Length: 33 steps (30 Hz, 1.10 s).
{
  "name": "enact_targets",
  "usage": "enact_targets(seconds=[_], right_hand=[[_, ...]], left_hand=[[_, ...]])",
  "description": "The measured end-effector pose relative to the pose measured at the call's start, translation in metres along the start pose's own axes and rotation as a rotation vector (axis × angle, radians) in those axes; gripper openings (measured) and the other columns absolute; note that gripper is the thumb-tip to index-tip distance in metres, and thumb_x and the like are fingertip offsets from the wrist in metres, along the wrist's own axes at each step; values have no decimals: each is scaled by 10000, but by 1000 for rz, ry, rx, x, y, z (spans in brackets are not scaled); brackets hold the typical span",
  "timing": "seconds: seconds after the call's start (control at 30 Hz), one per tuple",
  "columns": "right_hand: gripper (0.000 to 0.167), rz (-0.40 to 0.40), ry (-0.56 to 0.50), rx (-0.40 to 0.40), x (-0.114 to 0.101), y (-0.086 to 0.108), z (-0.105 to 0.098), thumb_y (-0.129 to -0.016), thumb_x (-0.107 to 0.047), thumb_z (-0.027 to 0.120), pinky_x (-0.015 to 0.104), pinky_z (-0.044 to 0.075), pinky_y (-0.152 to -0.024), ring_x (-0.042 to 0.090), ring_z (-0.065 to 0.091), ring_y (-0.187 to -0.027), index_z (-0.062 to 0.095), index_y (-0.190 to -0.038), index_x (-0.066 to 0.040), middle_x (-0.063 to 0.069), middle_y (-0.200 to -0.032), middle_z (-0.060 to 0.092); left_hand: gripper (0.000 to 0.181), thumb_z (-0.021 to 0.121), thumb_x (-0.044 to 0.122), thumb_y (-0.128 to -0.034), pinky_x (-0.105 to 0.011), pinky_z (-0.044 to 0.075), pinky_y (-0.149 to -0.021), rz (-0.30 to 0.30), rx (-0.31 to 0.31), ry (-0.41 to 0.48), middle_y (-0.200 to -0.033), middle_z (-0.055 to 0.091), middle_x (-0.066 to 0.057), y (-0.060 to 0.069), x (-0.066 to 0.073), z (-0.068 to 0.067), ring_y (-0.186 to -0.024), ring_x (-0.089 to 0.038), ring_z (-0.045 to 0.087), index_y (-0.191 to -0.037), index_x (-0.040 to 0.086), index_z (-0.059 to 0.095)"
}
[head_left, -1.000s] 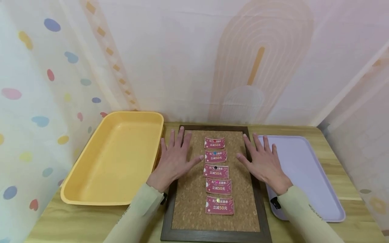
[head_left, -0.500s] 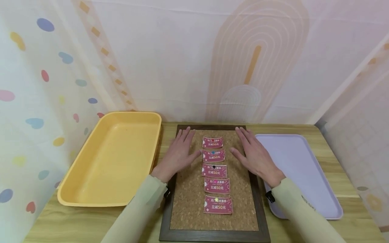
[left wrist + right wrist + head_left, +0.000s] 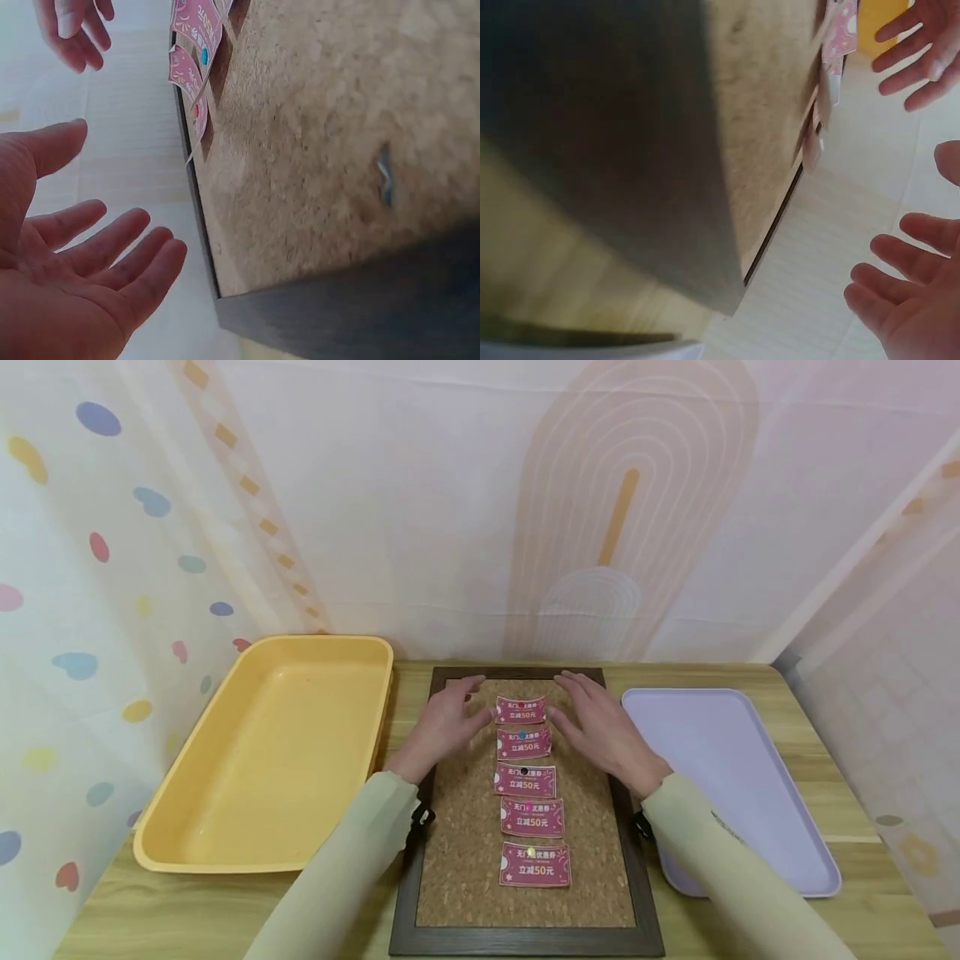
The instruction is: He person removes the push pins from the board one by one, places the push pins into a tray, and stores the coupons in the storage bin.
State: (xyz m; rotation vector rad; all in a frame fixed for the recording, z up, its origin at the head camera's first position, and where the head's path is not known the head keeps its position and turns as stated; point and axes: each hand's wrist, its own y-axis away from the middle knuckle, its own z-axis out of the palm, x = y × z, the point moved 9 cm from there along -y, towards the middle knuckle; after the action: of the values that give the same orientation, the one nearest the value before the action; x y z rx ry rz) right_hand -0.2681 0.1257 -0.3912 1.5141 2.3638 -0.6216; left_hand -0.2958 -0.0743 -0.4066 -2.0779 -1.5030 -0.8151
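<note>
A cork board (image 3: 457,877) in a dark frame lies on the table, bearing a column of several pink coupons (image 3: 536,872). Each coupon has a pin at its upper part: red (image 3: 521,705) at the far end, then blue (image 3: 522,736), black, magenta and yellow nearest. My left hand (image 3: 438,727) hovers over the board's far left, fingers loosely bent, left of the top coupon (image 3: 510,715). Opposite it, my right hand (image 3: 607,731) hovers at the far right. Both wrist views show the left palm (image 3: 67,292) and right palm (image 3: 922,307) apart from the cork, holding nothing.
Left of the board stands a deep yellow tray (image 3: 262,760). A shallow lilac tray (image 3: 720,777) lies to its right. The wooden table (image 3: 885,893) meets patterned curtains at the back and sides. A small metal piece (image 3: 385,176) shows on the cork in the left wrist view.
Both hands have moved inward from the frame's sides towards the top coupon, and their spread fingers have drawn together and bent. The head view has shifted slightly. The coupons stay pinned.
</note>
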Motion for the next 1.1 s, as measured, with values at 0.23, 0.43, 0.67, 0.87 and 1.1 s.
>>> enact_targets(seconds=[0.23,0.43,0.67,0.87,1.1], right_hand=[[484,-12,-36,-17,-5,-16,6,-1059,-268,609,564,405,-1112,388,473,-1393,537,-1460,-8,206,-1536,477],[403,4,-69,-28,-6,-27,14,-1064,-229,598,556,392,-1126,375,523,-1345,599,-1389,9,204,-1449,562],[322,1,-101,-30,-10,-40,21,-1054,-176,617,487,517,-987,304,642,-1160,658,-1314,8,177,-1288,656],[245,42,-129,-78,-5,-50,31,-1036,-137,639,440,548,-899,249,669,-1034,713,-1240,-23,130,-1188,711],[207,114,-189,-161,8,-57,44,-1031,-154,650,427,538,-906,230,656,-988,734,-1194,-57,99,-1154,726]], left_hand=[[504,642,116,-1020,-521,490,-1042,6,-39,152,-1417,581,-228,-8,-3,10,-1283,-402,582,-1495,16,507],[465,600,71,-1032,-495,493,-1041,-32,-55,283,-1407,587,-204,-13,-13,19,-1288,-381,570,-1488,23,520],[424,577,43,-1035,-464,526,-981,-116,-36,430,-1365,614,-181,-18,-28,22,-1256,-340,584,-1458,49,566],[392,614,66,-1022,-438,535,-945,-155,-7,395,-1298,662,-178,-24,-32,23,-1188,-311,626,-1412,28,603],[364,671,122,-1005,-442,531,-969,-181,22,306,-1229,711,-167,-29,-36,23,-1145,-300,668,-1352,17,646]])
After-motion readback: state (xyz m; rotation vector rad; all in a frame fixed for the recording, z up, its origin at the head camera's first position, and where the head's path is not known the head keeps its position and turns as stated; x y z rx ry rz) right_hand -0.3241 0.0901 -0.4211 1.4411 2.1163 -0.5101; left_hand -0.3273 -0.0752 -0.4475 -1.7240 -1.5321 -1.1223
